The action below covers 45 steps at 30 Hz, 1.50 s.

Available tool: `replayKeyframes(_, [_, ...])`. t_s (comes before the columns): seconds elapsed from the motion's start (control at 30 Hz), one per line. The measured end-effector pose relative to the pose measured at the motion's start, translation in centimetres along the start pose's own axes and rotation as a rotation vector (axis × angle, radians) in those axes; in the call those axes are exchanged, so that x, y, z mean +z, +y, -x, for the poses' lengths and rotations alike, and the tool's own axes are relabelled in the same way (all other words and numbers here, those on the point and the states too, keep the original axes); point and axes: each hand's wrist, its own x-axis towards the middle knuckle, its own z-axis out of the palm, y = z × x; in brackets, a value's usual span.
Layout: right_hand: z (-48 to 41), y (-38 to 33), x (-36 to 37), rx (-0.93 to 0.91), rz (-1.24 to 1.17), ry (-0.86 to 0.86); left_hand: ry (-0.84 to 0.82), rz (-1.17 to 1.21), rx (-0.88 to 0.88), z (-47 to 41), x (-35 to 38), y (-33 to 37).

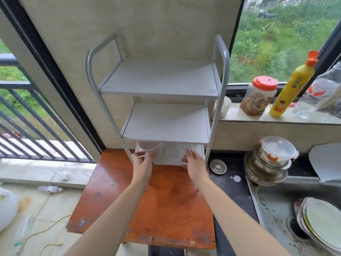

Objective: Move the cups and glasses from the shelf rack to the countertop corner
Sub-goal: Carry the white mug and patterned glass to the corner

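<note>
White cup [147, 147] gripped by left hand [143, 166], clear glass [181, 147] wrapped by right hand [194, 166], centre frame, low in the rack [166, 124].

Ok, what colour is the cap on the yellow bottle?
Orange. The cap on the bottle shows best in the head view.

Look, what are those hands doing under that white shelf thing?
A person is reaching both hands into the bottom tier of the white metal shelf rack, which stands on a worn orange wooden tabletop. The left hand grips a translucent round plastic cup, and the right hand holds a clear drinking glass beside it. Both are inside the rack, not yet moved to the countertop.
</note>
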Motion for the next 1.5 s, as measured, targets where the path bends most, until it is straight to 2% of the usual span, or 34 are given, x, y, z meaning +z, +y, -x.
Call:
replayKeyframes(0.17, [3.2,1.1,-0.4,0.022,0.146,0.031,0.023,0.034,0.036,4.7,-0.6,-1.1])
replayKeyframes(0.33, [6.7,2.9,-1.1,-0.041,0.053,0.022,0.072,-0.022,0.160,9.6,-1.8,-2.4])
replayKeyframes(0.53, [10.9,5.5,-2.7,-0.066,0.038,0.085,0.018,-0.073,0.283,13.1,-2.2,-3.1])
replayKeyframes(0.7, [14.1,7.4,-6.7,-0.062,0.069,0.225,-0.108,-0.096,0.286,14.7,0.2,-4.6])
replayKeyframes(0.83, [16.4,8.6,-11.3,-0.056,0.060,0.394,-0.275,-0.143,0.267,16.3,3.8,-5.5])
replayKeyframes(1.07, [21.4,8.1,-20.4,-0.078,0.001,0.713,-0.518,-0.161,0.363,22.5,11.0,-2.6])
replayKeyframes(1.27, [29.4,8.5,-29.9,-0.191,-0.044,0.907,-0.694,-0.120,0.507,32.7,17.9,-1.4])
replayKeyframes(1.5, [44.9,11.9,-43.0,-0.246,-0.003,1.145,-0.910,-0.079,0.533,49.8,27.2,-3.7])
